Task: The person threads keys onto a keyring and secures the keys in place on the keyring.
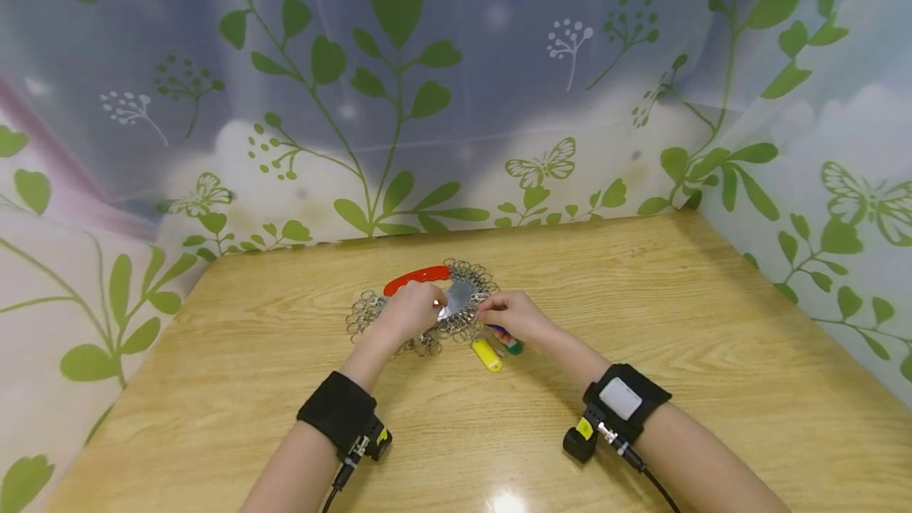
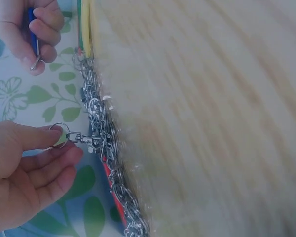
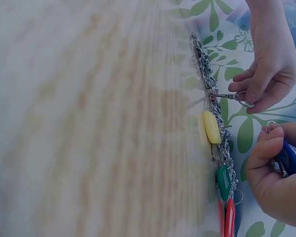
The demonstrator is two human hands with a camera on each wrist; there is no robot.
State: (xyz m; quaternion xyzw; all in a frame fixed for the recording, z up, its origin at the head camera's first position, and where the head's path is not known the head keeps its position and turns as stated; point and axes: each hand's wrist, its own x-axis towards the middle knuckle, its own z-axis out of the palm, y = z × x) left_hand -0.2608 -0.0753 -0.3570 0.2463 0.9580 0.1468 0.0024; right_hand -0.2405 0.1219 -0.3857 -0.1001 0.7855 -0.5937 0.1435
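Observation:
My left hand (image 1: 409, 313) pinches a metal key ring (image 2: 67, 129) between thumb and fingers. A swivel clasp (image 2: 80, 138) joined to that ring reaches toward a heap of metal rings and clasps (image 1: 365, 313) on the table. To the right, my right hand (image 1: 523, 317) grips a blue key tag (image 3: 287, 159), whose small ring (image 3: 270, 123) shows at the fingertips. The two hands are a short way apart. A yellow key tag (image 1: 488, 355) and a green key tag (image 1: 514, 347) lie just below the right hand.
A curved red handle (image 1: 419, 276) and a flat grey shiny piece (image 1: 460, 292) lie among the metal rings, partly behind the left hand. The wooden table (image 1: 235, 386) meets a leaf-patterned curtain (image 1: 456, 141) at its back and sides.

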